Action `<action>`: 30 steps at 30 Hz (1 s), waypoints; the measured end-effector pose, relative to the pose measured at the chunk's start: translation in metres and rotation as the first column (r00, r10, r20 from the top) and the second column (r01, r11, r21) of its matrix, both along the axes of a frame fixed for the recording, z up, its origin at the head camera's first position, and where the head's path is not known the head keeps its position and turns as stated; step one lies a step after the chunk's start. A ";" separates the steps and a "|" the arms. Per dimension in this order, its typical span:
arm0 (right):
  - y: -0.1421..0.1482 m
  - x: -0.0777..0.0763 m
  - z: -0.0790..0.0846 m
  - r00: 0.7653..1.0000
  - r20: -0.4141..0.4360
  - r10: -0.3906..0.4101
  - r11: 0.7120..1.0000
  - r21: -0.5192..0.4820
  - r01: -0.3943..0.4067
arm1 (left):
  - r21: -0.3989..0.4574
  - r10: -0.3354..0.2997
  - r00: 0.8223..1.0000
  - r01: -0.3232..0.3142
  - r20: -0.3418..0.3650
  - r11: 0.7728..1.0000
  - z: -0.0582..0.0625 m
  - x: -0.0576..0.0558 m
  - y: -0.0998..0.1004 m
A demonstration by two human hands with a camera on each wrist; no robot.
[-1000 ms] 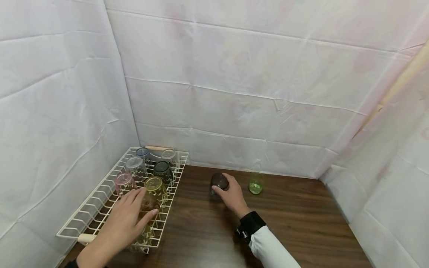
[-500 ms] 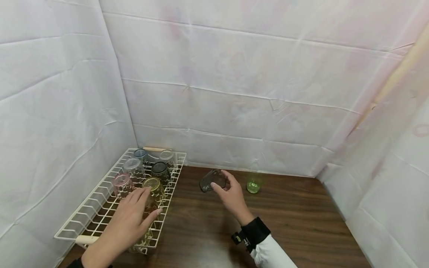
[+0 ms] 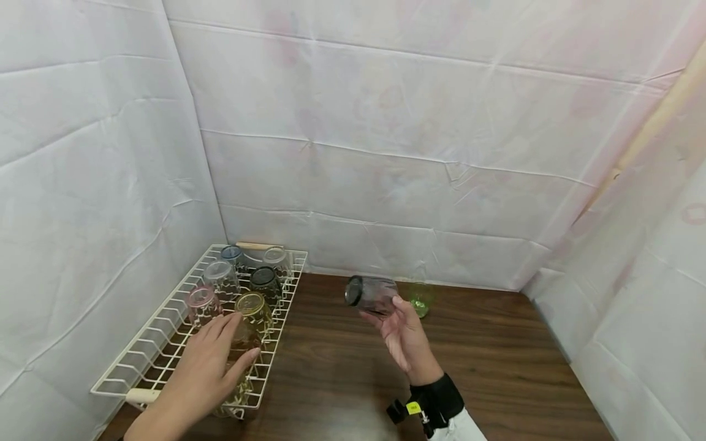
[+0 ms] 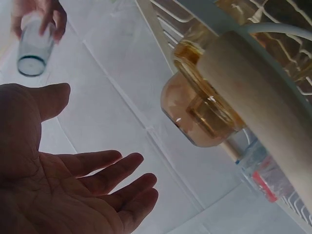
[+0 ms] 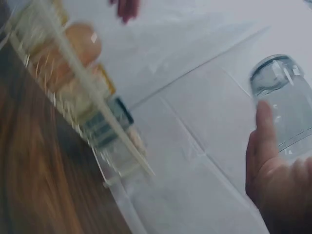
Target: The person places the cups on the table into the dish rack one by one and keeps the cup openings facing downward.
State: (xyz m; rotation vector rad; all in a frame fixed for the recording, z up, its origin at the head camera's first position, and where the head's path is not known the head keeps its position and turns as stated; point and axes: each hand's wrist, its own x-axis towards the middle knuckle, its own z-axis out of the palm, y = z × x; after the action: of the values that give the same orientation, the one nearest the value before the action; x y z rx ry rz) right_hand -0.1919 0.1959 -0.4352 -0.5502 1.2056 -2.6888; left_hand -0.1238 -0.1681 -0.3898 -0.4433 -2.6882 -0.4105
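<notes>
My right hand [image 3: 408,340] grips a smoky grey glass [image 3: 377,294] above the table, the glass turned on its side with its thick base to the left. In the right wrist view the same glass [image 5: 285,105] looks pale and clear, and fingers lie along it. My left hand [image 3: 204,364] hovers with relaxed, spread fingers over a white wire rack [image 3: 118,370], beside an upturned amber glass [image 3: 246,335]. Nothing lies in its palm [image 4: 53,195] in the left wrist view, where the amber glass [image 4: 200,114] appears apart from the fingers.
More upturned glasses stand in the rack: yellow [image 3: 254,309], dark grey [image 3: 266,283], pink [image 3: 203,304], blue [image 3: 233,253] and two clear ones. A green glass [image 3: 420,306] stands on the brown table [image 3: 496,355], partly behind my right hand. White cloth [image 3: 375,153] hangs round the table.
The right hand has lifted the grey glass off the table and turned it from upright onto its side, the wrist rolling palm upward. My left hand has stayed nearly still over the rack.
</notes>
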 end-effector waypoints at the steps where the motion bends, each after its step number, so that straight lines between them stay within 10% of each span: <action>1: 0.001 0.001 -0.002 0.999 0.003 0.036 0.997 -0.063 -0.035 | 0.000 0.000 1.000 0.000 -0.011 1.000 -0.001 0.000 -0.001; 8: 0.005 0.006 -0.012 0.984 0.027 0.176 0.935 -0.318 -0.159 | 0.005 0.004 1.000 -0.004 -0.016 1.000 -0.007 -0.002 -0.004; 30: 0.004 0.006 -0.019 0.978 0.058 0.203 0.920 -0.352 -0.170 | -0.024 -0.005 1.000 0.005 -0.009 1.000 -0.015 -0.011 0.001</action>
State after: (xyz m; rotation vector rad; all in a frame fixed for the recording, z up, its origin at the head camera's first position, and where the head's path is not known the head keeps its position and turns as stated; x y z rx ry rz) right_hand -0.1861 0.1996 -0.4539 -0.5432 0.6207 -2.7348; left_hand -0.1351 -0.1675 -0.4049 -0.4578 -2.6859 -0.3771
